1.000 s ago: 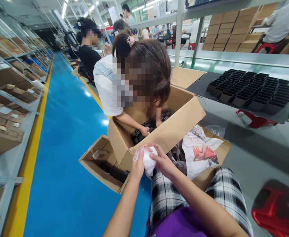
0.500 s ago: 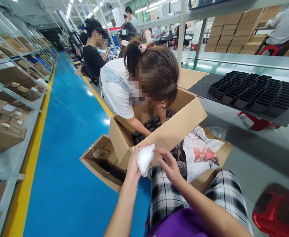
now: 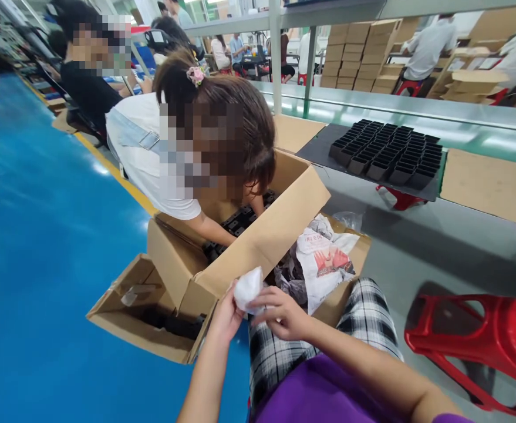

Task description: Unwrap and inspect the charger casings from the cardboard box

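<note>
A crumpled white wad (image 3: 248, 289), its material hard to tell, is held in my left hand (image 3: 228, 312) above my lap. From the right, my right hand (image 3: 279, 312) reaches to the wad, its fingers partly spread and touching or nearly touching its lower right side. Just beyond my hands stands a large open cardboard box (image 3: 266, 241) with black parts (image 3: 240, 221) inside. Another person's two arms reach down into that box. Crumpled printed paper (image 3: 326, 261) lies in a carton right of my hands.
An open carton (image 3: 138, 332) sits on the blue floor at left. Black trays (image 3: 390, 150) stand in rows on a bench at right. A red stool (image 3: 499, 335) is at lower right. A person (image 3: 152, 141) leans over the large box.
The view has swung to the right, so boxes and people appear further left. My right hand has come closer to the white wad, which stays in my left hand.
</note>
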Available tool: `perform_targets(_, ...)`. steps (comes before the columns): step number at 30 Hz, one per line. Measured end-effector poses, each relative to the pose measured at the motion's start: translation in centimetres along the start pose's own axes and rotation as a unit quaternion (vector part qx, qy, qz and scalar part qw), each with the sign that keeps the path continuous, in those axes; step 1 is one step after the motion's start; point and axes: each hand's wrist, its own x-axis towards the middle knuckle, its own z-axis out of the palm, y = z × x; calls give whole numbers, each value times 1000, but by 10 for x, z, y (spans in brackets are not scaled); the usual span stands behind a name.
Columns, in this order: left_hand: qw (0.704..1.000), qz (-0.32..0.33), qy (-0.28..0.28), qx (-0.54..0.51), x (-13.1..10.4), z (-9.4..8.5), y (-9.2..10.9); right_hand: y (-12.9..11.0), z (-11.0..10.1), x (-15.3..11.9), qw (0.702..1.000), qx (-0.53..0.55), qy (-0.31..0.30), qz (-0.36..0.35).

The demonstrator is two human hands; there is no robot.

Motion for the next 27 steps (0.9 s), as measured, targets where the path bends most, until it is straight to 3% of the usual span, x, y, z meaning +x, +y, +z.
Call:
perform_targets(3,999,35,1,-16,-3,5,-16,-1,10,-14,961,98,123,229)
perform_targets(5,999,48,-14,-20,-6,13,-30,1,16,-23,941,119,129,291)
perform_targets(7,998,57,-26,-23,-9,20,-43,6,18,-32,953,90,109,267)
perform_targets(10,998,38,-49,-22,-10,25,-55,14,16,-46,981,-56,94,163)
perform_targets(14,995,-28,-95,-15,-5,19,-65,20,8,-59,977,-186,74,71)
perform_targets(17,988,-81,-134,-15,-2,12,-75,22,-1,-63,983,-169,28,71)
perform_targets(22,968,-142,-202,-49,8,19,-102,38,-14,-70,982,-79,-145,95)
perform_targets(27,958,-154,-220,-98,25,29,-120,52,-4,-66,967,-141,-183,104)
